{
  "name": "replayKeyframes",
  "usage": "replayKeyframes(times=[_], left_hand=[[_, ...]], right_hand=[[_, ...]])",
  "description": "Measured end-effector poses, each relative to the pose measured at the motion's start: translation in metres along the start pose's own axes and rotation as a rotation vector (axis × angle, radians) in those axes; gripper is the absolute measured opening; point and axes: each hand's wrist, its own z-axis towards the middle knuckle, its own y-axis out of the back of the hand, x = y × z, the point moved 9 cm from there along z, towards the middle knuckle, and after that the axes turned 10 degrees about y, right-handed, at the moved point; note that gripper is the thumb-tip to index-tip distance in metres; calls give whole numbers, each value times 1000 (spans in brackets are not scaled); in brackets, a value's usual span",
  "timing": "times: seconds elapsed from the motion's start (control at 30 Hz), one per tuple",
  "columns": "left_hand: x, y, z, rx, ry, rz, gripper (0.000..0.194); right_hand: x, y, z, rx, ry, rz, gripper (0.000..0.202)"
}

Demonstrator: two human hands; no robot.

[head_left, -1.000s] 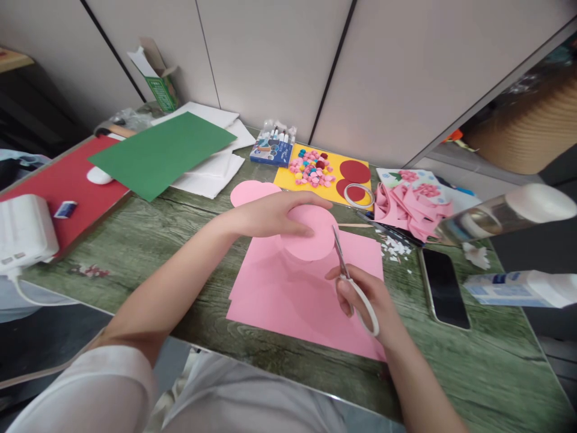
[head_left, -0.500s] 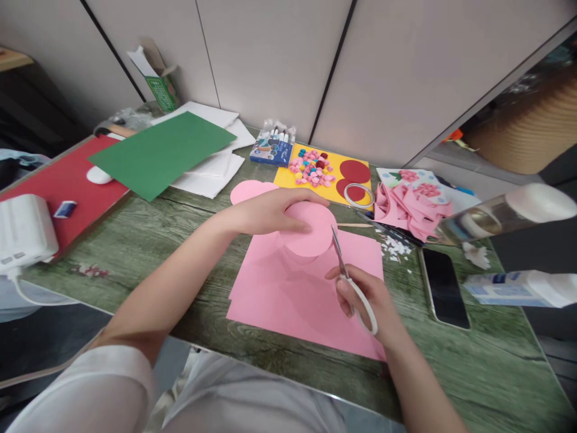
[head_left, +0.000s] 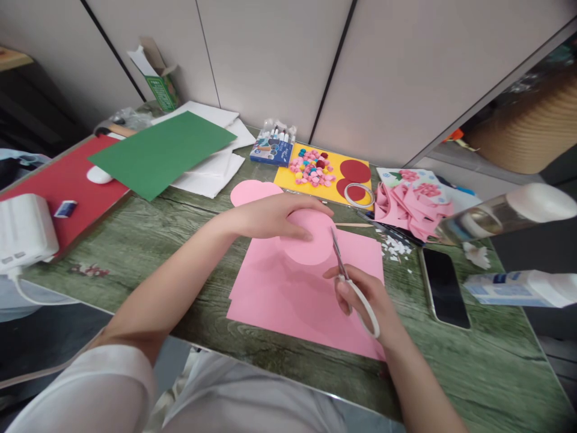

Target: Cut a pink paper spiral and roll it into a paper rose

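A pink paper disc (head_left: 315, 243) is pinched in a worker's left hand (head_left: 270, 215), thumb across its face and fingers along its far side, above pink sheets (head_left: 302, 307) spread on a green wood-grain table (head_left: 135, 240); the right hand (head_left: 367, 294) grips white-handled scissors (head_left: 339, 255), their blades at the disc's right edge (whether the blades are parted is too fine to tell). More pink circles (head_left: 247, 192) lie just beyond the left wrist; farther back, a yellow sheet (head_left: 283, 175) bears a heap of small colored balls (head_left: 312, 169) and two red circles (head_left: 354, 171), a ring-shaped roll (head_left: 360, 207) overlapping the nearer one; at right, curled pink scraps (head_left: 412, 210) sit near white paper bits (head_left: 396, 248) and a dark-screened phone (head_left: 445, 288); at left, a green sheet (head_left: 164, 153) rests partly over white paper (head_left: 210, 180).
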Motion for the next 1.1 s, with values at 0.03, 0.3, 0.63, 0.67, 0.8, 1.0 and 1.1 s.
replayKeyframes(times=[0.03, 0.3, 0.63, 0.67, 0.8, 1.0, 1.1], left_hand=[[1, 0, 0, 0, 9, -1, 47], [6, 7, -1, -63, 65, 36, 49], [2, 13, -3, -88, 65, 59, 47], [3, 13, -3, -91, 68, 57, 47], [4, 13, -2, -89, 84, 48, 46], [4, 4, -1, -34, 43, 10, 46], [4, 0, 1, -19, 32, -5, 46]], right_hand=[[0, 0, 0, -4, -2, 0, 29], [-1, 1, 0, -16, -37, -8, 28], [-2, 0, -1, -13, -59, -6, 29], [-2, 0, -1, -13, -61, -5, 29], [1, -1, -1, -8, -55, -20, 31], [3, -3, 1, 7, -31, -27, 32], [2, -2, 1, -3, -15, -24, 32]])
